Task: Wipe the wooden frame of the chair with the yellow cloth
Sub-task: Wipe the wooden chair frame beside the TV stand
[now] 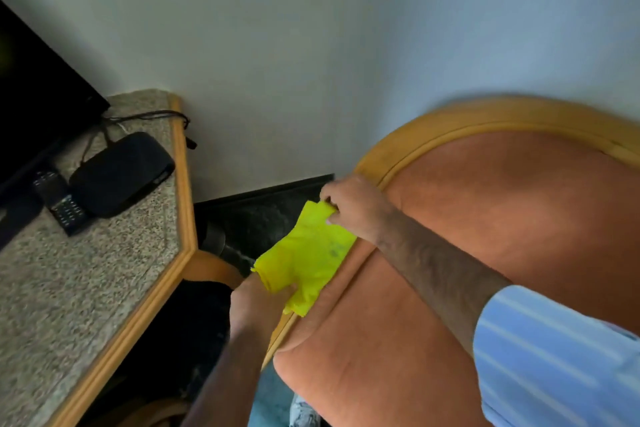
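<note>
yellow cloth (pixel 306 255) stretched between left hand (pixel 258 302), right hand (pixel 353 206)

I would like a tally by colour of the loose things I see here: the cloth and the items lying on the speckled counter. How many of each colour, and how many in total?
Yellow: 1, the yellow cloth, held by both hands
Black: 2, the set-top box and the remote control on the counter
Total: 3
</note>
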A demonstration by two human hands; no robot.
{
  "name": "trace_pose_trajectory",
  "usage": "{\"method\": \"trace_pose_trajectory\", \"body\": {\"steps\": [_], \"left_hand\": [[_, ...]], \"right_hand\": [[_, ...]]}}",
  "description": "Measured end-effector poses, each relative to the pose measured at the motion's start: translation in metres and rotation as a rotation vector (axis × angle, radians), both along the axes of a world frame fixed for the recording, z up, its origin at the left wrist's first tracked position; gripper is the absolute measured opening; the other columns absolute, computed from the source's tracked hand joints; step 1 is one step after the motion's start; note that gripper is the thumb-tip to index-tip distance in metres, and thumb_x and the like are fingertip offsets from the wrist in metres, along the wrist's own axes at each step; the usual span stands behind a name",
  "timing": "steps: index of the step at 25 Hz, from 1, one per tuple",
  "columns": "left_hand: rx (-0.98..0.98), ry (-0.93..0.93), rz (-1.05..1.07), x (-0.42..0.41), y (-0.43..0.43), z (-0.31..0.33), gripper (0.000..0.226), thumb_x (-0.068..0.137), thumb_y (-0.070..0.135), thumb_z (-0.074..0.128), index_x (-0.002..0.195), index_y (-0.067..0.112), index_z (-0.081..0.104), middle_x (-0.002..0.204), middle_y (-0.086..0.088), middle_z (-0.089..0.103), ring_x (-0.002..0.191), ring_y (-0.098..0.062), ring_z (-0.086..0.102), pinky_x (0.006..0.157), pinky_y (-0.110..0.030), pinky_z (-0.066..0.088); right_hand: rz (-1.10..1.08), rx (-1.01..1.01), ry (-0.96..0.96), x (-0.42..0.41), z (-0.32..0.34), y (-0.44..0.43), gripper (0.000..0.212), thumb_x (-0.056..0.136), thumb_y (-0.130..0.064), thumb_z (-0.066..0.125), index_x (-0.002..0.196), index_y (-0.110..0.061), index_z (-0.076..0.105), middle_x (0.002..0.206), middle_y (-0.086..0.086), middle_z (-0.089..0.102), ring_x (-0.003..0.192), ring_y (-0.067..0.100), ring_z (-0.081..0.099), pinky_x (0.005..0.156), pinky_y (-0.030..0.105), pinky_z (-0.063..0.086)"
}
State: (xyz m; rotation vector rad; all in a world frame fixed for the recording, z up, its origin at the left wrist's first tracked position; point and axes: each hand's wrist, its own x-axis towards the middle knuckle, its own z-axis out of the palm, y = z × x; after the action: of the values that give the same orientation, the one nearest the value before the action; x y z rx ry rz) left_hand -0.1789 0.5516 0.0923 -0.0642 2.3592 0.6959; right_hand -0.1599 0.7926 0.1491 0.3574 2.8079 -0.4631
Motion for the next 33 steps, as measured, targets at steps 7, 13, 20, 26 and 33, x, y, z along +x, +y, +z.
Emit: {"method": "trace_pose_trajectory", "body": {"steps": [7,13,20,26,33], "left_hand": [[0.109,0.766,-0.986,0.005,0.039,-0.021,0.086,0.099,0.066,0.037,0.163,0.012,0.018,0.174,-0.005,0.013,0.161,-0.025,0.01,0.128,-0.053,0.023],[0.14,0.855,-1.084,-0.009,0.075,-0.063,0.072,0.105,0.049,0.04,0.16,0.005,0.021,0.17,-0.008,0.01,0.159,-0.028,0.012,0.128,-0.051,0.023],[-0.13,0.829,-1.276,0.008,-0.049,-0.072,0.067,0.108,0.048,0.024,0.156,0.003,0.034,0.169,-0.012,0.018,0.152,-0.031,0.036,0.117,-0.044,0.032],[-0.041,0.793,-1.06,-0.009,0.055,-0.049,0.076,0.104,0.056,0.031,0.161,0.008,0.015,0.17,-0.006,0.008,0.157,-0.023,0.02,0.124,-0.038,0.027],[-0.149,0.79,-1.274,0.013,-0.04,-0.06,0.067,0.104,0.051,0.035,0.158,0.011,0.034,0.169,-0.007,0.023,0.154,-0.031,0.028,0.108,-0.049,0.052]], "right_hand": [[0.101,0.478,0.27,0.006,-0.035,0.061,0.068,0.108,-0.056,0.023,0.153,-0.009,0.045,0.16,0.007,0.049,0.158,0.024,0.027,0.129,0.051,0.022],[0.187,0.596,0.581,0.006,-0.074,0.081,0.051,0.11,-0.039,0.032,0.145,-0.011,0.055,0.15,0.006,0.061,0.15,0.028,0.045,0.122,0.047,0.038],[0.162,0.574,0.536,0.008,-0.066,0.076,0.052,0.11,-0.039,0.03,0.149,-0.011,0.052,0.155,0.004,0.056,0.152,0.025,0.041,0.122,0.045,0.037],[0.171,0.564,0.594,0.006,-0.075,0.08,0.05,0.109,-0.037,0.031,0.145,-0.011,0.056,0.151,0.003,0.06,0.147,0.025,0.049,0.115,0.045,0.043],[0.163,0.551,0.621,0.006,-0.07,0.077,0.048,0.109,-0.035,0.034,0.144,-0.012,0.058,0.15,0.002,0.061,0.145,0.024,0.051,0.114,0.044,0.044]]}}
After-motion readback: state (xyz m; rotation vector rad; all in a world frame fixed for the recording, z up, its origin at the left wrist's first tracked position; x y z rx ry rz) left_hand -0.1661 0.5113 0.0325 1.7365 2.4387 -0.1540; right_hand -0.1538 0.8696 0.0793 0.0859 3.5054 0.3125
